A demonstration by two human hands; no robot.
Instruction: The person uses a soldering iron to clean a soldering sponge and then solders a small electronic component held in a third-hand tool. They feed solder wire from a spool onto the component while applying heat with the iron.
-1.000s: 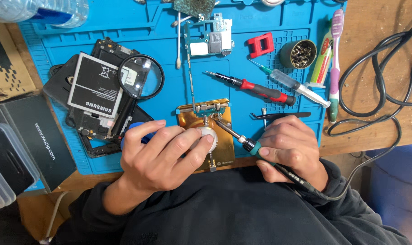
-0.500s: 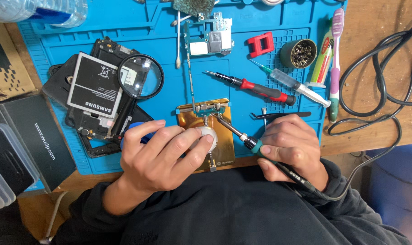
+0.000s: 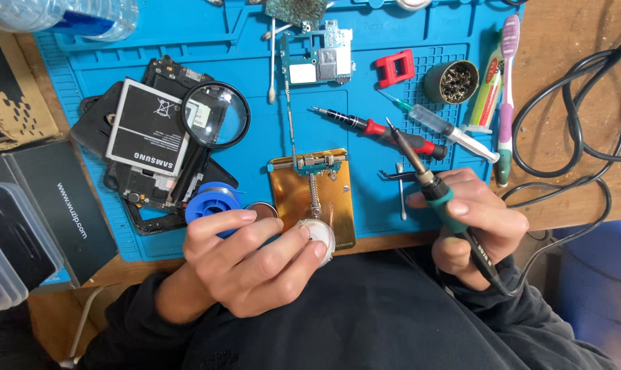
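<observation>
From the head view, your left hand point(image 3: 256, 264) sits at six o'clock on the blue mat point(image 3: 365, 89), fingers curled together around a small white round knob point(image 3: 321, 236) at the near end of the gold board holder point(image 3: 314, 199). That holder lies at the centre of the mat, with a narrow green circuit strip point(image 3: 317, 164) clamped along its far edge. Your right hand point(image 3: 471, 226), at four o'clock, has its fingers clamped on the teal grip of the soldering iron point(image 3: 427, 178); the tip points toward eleven o'clock and hangs clear of the holder, near the red-handled screwdriver point(image 3: 379, 128).

This looks like a setting-up step: the strip is fixed in place and the iron is held off to the side. The next move, by my reading, calls for a steady left grip on the knob and a short, controlled swing of the tip toward nine o'clock, onto the strip.

Packages and labels: a white-labelled rectangular phone battery point(image 3: 149, 137) lies at ten o'clock, beside the magnifying glass point(image 3: 218, 115). A black box point(image 3: 50, 205) with white lettering sits at nine o'clock, and a brown cardboard box point(image 3: 13, 96) beyond it. A blue solder spool point(image 3: 211, 204) touches your left hand.
</observation>
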